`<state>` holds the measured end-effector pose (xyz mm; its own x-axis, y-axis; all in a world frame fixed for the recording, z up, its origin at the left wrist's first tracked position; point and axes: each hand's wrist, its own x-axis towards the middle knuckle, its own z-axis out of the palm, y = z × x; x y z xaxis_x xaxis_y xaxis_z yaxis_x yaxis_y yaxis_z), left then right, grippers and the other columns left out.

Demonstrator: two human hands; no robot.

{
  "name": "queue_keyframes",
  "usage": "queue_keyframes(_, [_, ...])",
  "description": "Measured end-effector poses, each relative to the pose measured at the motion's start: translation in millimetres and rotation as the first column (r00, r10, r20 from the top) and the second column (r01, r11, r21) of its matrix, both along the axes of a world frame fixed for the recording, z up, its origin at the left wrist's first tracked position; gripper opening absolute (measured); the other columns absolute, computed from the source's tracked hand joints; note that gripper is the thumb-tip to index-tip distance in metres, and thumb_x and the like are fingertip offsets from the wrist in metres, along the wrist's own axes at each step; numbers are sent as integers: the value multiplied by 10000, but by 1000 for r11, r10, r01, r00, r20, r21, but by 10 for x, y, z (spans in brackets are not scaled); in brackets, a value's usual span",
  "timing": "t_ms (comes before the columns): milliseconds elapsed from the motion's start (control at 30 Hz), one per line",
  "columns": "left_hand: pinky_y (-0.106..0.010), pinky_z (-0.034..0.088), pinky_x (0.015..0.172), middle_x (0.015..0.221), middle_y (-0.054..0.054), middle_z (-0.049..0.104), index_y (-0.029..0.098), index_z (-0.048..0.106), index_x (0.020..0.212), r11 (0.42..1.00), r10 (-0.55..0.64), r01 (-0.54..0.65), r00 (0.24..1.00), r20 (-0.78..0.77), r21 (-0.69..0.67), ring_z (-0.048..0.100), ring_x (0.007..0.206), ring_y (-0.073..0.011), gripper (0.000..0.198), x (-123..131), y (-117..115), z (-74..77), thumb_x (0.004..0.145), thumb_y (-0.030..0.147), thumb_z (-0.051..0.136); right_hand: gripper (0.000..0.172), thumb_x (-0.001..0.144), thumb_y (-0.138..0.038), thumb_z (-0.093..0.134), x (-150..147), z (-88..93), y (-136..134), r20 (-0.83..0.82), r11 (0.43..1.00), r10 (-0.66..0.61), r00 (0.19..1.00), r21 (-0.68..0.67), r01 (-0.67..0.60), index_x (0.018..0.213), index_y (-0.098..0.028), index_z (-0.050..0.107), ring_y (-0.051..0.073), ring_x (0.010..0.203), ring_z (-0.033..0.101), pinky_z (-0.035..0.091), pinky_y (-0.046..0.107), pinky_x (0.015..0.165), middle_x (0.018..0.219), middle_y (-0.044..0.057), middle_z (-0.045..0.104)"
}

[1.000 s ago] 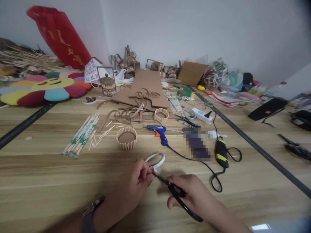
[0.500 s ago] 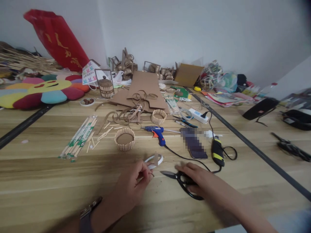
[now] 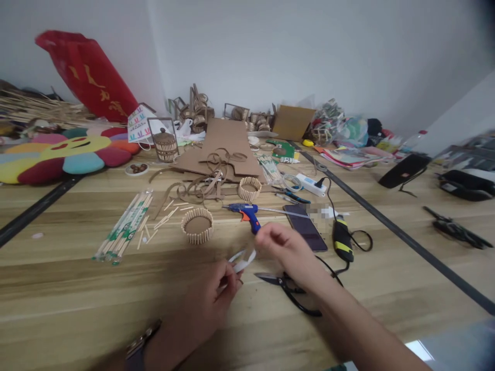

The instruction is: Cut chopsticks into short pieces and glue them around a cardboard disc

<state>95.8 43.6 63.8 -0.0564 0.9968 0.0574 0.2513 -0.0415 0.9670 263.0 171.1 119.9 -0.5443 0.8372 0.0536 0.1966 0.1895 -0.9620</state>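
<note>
Thumb and fingers of my left hand [image 3: 222, 286] are closed on a thin white ring that looks like a roll of tape [image 3: 243, 262], with a short brownish strip across its far side. My right hand [image 3: 284, 250] is over the table just right of the roll, its fingers pinched together; what they hold, if anything, is too small to make out. Black-handled scissors [image 3: 288, 291] lie under my right wrist, blades pointing left. Beyond my hands lies a blue glue gun [image 3: 245, 210]. A round basket of short wooden sticks [image 3: 197, 226] stands to its left.
Packed wooden sticks [image 3: 126, 226] lie left, near loose pieces. Farther back are a second stick ring [image 3: 249, 189], brown paper strips [image 3: 197, 190] and cardboard [image 3: 226, 139]. A phone [image 3: 305, 226], a black-yellow tool [image 3: 342, 239] and a power strip [image 3: 311, 184] sit right.
My right hand has let go of the scissors and moved up and left to the roll of tape. The scissors stay on the table. My left hand keeps its hold, and the roll has tilted.
</note>
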Motion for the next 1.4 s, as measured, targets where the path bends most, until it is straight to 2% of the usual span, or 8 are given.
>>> queue_keyframes(133, [-327, 529, 805, 790, -34, 641, 244, 483, 735, 999, 26, -27, 1000, -15, -41, 652, 874, -227, 227, 0, 19, 24, 913, 384, 483, 394, 845, -583, 636, 187, 82, 113, -100, 940, -253, 962, 212, 269, 730, -212, 571, 115, 550, 401, 351, 233, 521, 618, -38, 493])
queue_keyframes(367, [-282, 465, 705, 775, -21, 634, 235, 497, 732, 1000, -24, 24, 990, -142, 2, 593, 749, -188, 173, 32, -9, 17, 897, 277, 464, 262, 889, -454, 644, 25, -178, -71, 281, 906, 155, 947, 342, -250, 937, -216, 743, 296, 1256, 527, 393, 471, 1048, 1230, 134, 661])
queue_keyframes(467, [-278, 438, 678, 775, -15, 645, 236, 509, 725, 999, -28, 24, 983, -179, -23, 586, 725, -185, 167, 37, -32, 48, 886, 250, 467, 222, 917, -388, 627, -48, -214, -114, 197, 912, 217, 956, 310, -270, 803, -213, 703, 258, 1222, 562, 400, 442, 1055, 1196, 114, 688])
queue_keyframes(667, [-283, 477, 701, 778, -21, 680, 247, 549, 719, 999, 41, -44, 987, -156, -14, 616, 746, -205, 192, 41, -43, -17, 903, 292, 518, 229, 955, -370, 539, 182, -161, 238, -66, 807, -310, 948, 509, 300, 806, -221, 632, 218, 963, 640, 474, 360, 916, 964, 69, 701])
queue_keyframes(833, [-312, 511, 802, 814, -41, 674, 248, 555, 719, 999, 31, -27, 996, -89, 39, 622, 852, -232, 225, 38, -20, -107, 913, 363, 542, 259, 933, -189, 467, 408, -400, 514, 473, 773, -379, 795, 634, -9, 992, -175, 719, 251, 929, 682, 456, 382, 874, 983, 128, 758])
queue_keyframes(967, [-329, 504, 871, 817, -43, 642, 244, 530, 717, 997, -29, 33, 998, -51, 75, 616, 908, -232, 211, 25, 10, -117, 911, 322, 550, 246, 913, -192, 502, 462, -511, 474, 547, 779, -406, 732, 626, -36, 798, -156, 717, 281, 857, 672, 421, 463, 892, 810, 133, 739])
queue_keyframes(1167, [-342, 473, 974, 865, -36, 599, 232, 501, 736, 994, -75, 66, 993, 93, 89, 592, 1019, -210, 227, 5, 26, -77, 951, 305, 512, 439, 888, -173, 552, 382, -312, 300, 405, 775, 117, 907, 534, -339, 1325, -206, 577, 237, 1299, 511, 418, 401, 1054, 1395, 138, 572])
queue_keyframes(1400, [-326, 473, 924, 861, -45, 608, 229, 495, 720, 995, -79, 71, 988, 135, 67, 587, 1071, -226, 260, -55, 25, -1, 934, 360, 560, 313, 1000, -383, 495, 319, -153, 193, 391, 769, 427, 815, 318, -555, 963, -170, 721, 162, 805, 637, 491, 249, 747, 844, 49, 689])
